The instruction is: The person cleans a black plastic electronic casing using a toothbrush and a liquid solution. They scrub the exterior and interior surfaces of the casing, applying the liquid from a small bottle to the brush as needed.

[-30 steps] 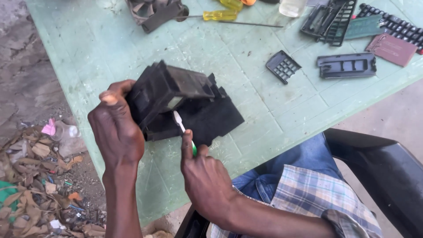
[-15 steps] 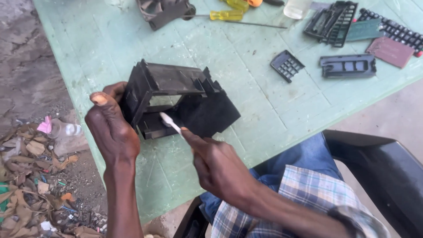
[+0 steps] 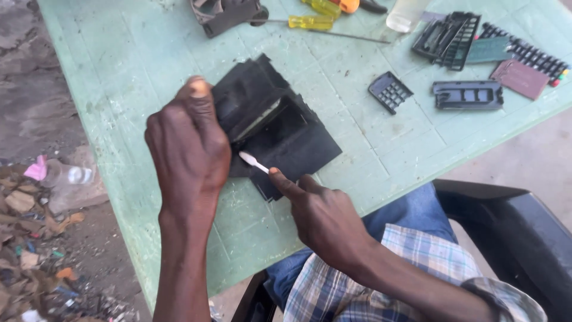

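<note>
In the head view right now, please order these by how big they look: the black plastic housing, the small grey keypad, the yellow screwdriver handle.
1. black plastic housing, by far the largest.
2. small grey keypad.
3. yellow screwdriver handle.
The last two look close in size, and the handle lies farther from the camera, so their order is unsure.

A housing [image 3: 280, 128] lies on the table [image 3: 179, 42] (keypad [image 3: 389, 92] to its right).

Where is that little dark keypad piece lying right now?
In the head view, the small dark keypad piece lies on the green table, right of the black housing, with a flat black plastic panel just to its right.
</note>
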